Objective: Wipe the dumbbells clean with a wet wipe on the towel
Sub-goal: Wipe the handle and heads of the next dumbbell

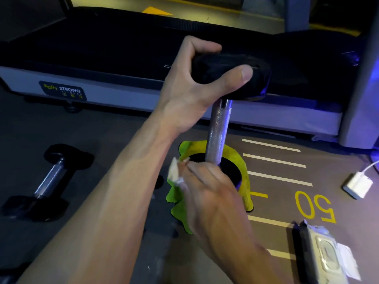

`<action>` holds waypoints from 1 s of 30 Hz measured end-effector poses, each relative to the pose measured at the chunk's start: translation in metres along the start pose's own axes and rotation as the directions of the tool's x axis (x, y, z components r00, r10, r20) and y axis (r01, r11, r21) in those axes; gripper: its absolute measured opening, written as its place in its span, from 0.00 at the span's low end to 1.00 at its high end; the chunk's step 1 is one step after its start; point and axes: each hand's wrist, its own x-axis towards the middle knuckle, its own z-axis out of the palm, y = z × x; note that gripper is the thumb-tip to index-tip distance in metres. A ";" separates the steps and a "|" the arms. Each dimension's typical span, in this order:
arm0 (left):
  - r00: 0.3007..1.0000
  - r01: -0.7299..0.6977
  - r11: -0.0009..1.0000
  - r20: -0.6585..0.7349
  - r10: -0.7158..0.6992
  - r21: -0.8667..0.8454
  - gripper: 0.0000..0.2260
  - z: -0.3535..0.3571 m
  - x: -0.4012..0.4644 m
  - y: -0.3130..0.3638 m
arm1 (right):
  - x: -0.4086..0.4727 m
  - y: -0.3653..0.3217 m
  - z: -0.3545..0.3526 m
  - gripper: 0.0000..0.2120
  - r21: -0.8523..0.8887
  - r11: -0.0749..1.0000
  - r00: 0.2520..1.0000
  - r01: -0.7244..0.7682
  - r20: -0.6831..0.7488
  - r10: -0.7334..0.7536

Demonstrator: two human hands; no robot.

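The left hand point(190, 89) grips the top head of a dumbbell point(218, 128) standing upright on the green towel point(245, 171), while the right hand point(207, 193) pinches a wet wipe point(174, 173) against its lower head.

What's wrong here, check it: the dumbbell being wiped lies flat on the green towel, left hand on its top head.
One error: the head view shows the dumbbell standing upright on the green towel, not flat. The left hand does hold its top head.

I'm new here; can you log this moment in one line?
left hand: holds dumbbell upright on towel | right hand: wipe at handle base
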 end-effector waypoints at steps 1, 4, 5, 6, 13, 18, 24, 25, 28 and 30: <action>1.000 0.003 1.000 0.001 -0.003 0.003 0.31 0.000 0.000 0.000 | 0.005 -0.002 0.005 0.14 0.005 1.000 1.000 -0.003 0.020 0.003; 1.000 -0.003 1.000 0.005 0.003 0.006 0.29 -0.004 -0.001 -0.002 | 0.009 0.001 0.011 0.14 0.000 1.000 0.999 -0.008 0.042 0.008; 1.000 -0.009 1.000 0.005 0.009 0.001 0.29 -0.005 -0.002 -0.002 | 0.006 0.004 0.008 0.14 0.023 1.000 1.000 0.006 0.029 -0.007; 1.000 -0.015 1.000 0.005 0.015 -0.003 0.29 -0.006 -0.002 -0.002 | 0.003 0.008 0.004 0.13 0.081 0.997 1.000 0.015 0.009 -0.015; 1.000 -0.024 0.999 0.009 0.024 -0.027 0.27 -0.003 -0.003 -0.002 | -0.025 0.039 -0.031 0.08 0.431 0.877 0.858 -0.213 -0.347 0.379; 1.000 -0.007 1.000 0.001 0.007 -0.015 0.28 -0.002 -0.003 -0.001 | -0.008 0.039 -0.031 0.10 0.565 0.797 0.832 -0.212 -0.323 0.451; 1.000 -0.012 1.000 0.000 0.012 -0.021 0.28 -0.002 -0.005 0.000 | 0.007 0.037 -0.005 0.04 0.287 0.944 0.920 -0.164 -0.301 0.251; 1.000 -0.014 1.000 0.009 0.014 -0.025 0.28 -0.001 -0.005 0.001 | 0.014 0.039 -0.010 0.04 0.269 0.950 0.930 -0.159 -0.281 0.236; 0.999 -0.022 1.000 0.027 0.022 -0.016 0.29 -0.002 -0.007 0.001 | 0.043 0.042 -0.028 0.09 0.177 0.979 0.917 -0.102 -0.365 0.161; 0.999 -0.020 1.000 0.027 0.020 -0.002 0.28 -0.002 -0.007 0.001 | 0.056 0.042 -0.033 0.11 0.175 0.983 0.885 -0.063 -0.446 0.136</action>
